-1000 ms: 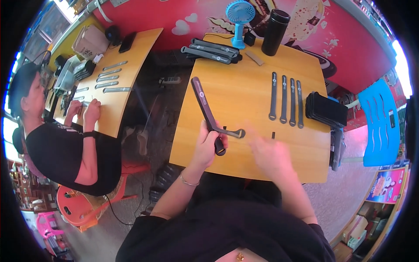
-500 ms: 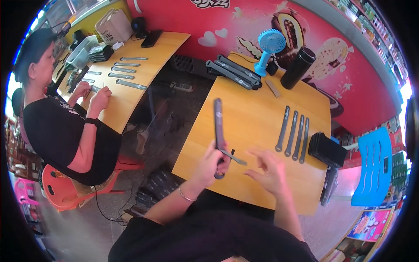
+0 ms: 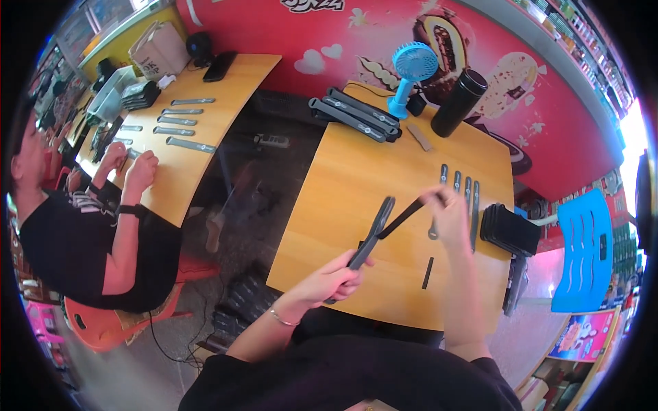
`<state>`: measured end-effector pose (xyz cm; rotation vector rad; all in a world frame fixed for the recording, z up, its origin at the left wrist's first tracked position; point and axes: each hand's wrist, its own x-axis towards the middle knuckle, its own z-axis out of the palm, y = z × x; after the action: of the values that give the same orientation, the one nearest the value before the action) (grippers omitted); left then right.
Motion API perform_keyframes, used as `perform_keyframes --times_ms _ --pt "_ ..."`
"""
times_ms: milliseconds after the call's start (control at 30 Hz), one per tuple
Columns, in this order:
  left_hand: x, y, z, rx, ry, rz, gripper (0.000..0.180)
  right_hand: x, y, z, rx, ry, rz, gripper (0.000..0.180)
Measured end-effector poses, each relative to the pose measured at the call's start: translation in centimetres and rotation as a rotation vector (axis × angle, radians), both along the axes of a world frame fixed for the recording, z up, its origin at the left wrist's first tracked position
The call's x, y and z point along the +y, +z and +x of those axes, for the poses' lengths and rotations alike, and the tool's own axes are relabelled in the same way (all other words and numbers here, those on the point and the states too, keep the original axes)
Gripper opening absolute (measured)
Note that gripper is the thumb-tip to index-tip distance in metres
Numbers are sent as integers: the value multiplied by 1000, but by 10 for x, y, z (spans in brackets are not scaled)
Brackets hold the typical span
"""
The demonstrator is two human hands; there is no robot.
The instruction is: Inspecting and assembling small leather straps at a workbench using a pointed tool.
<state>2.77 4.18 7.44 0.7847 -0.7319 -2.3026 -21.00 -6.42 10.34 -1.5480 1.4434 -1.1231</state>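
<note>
My left hand has its grip closed around the lower end of a long dark bar, raised at a slant above the wooden worktop. My right hand pinches a thin dark strip that meets the bar's upper part. Four similar bars lie just beyond.

Left forearm: comes in from the lower edge, angled up and to the right, a thin bracelet on my wrist.
Left hand: my fingers are curled tight in a closed grip, thumb on top, knuckles facing left.
Right forearm: stretches almost straight up from my body, reaching further forward than the left.
Right hand: raised, palm down, my fingertips pinched together at the upper left.
Spacing: my hands are well apart.
</note>
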Motion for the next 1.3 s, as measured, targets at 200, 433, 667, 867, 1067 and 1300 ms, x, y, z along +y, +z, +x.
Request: perform_keyframes --times_ms 200,433,667,867,1067,1300 --pt "25 -6 55 -126 -170 -91 29 -39 15 -59 102 -260 -85 13" --pt "41 -3 102 -247 169 -31 28 -8 16 -49 225 -251 -464 8" --pt "17 -14 63 19 534 -6 47 59 -66 -9 657 68 -333 18" --pt "14 -15 32 75 603 -2 42 58 -74 7 781 -14 -232 23" --pt "20 -11 18 107 661 -41 43 19 -78 -12 849 -64 -254 24" --pt "16 -25 25 167 586 41 42 11 -78 -24 861 -67 -177 24"
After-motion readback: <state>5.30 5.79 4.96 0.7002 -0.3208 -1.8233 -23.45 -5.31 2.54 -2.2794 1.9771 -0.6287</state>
